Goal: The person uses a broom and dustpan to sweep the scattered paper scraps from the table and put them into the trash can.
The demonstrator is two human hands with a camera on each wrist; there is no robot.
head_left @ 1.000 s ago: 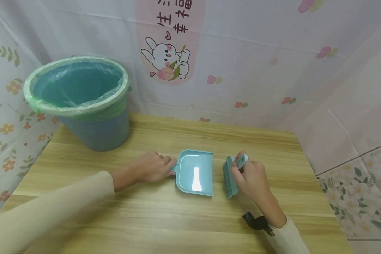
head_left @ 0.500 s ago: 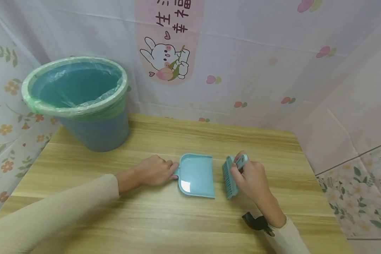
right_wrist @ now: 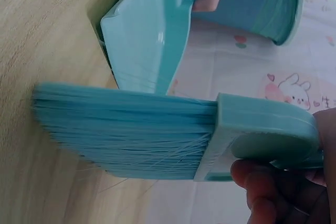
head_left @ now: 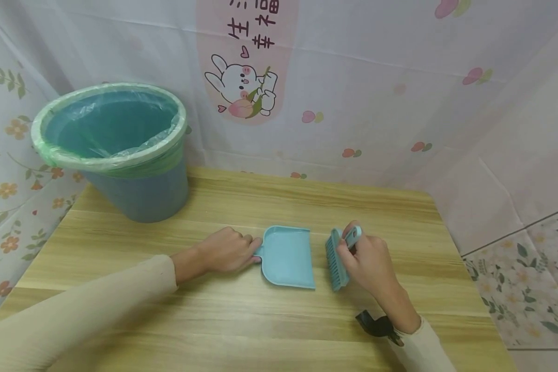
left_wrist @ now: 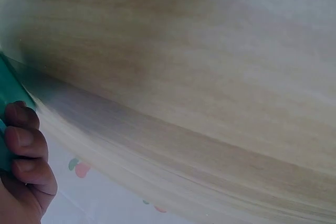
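My left hand (head_left: 228, 249) grips the short handle of a light blue dustpan (head_left: 288, 257), whose flat mouth faces right. Curled left fingers (left_wrist: 29, 145) show at the edge of the left wrist view, around the green-blue handle. My right hand (head_left: 369, 261) holds a matching hand brush (head_left: 337, 261) just right of the dustpan's lip. In the right wrist view the brush's long blue bristles (right_wrist: 126, 129) point at the tabletop, with the dustpan (right_wrist: 147, 30) close beside them. No debris shows on the pan.
A blue bin (head_left: 144, 191) with a clear green-tinted liner stands at the table's back left. The wood-grain table (head_left: 260, 330) ends at a printed cloth (head_left: 367, 93) behind. A black strap (head_left: 374, 324) sits at the right wrist.
My left hand has shifted slightly right and toward me with the dustpan, whose tilt changed as the bright reflection left it. The right hand and brush stay nearly still.
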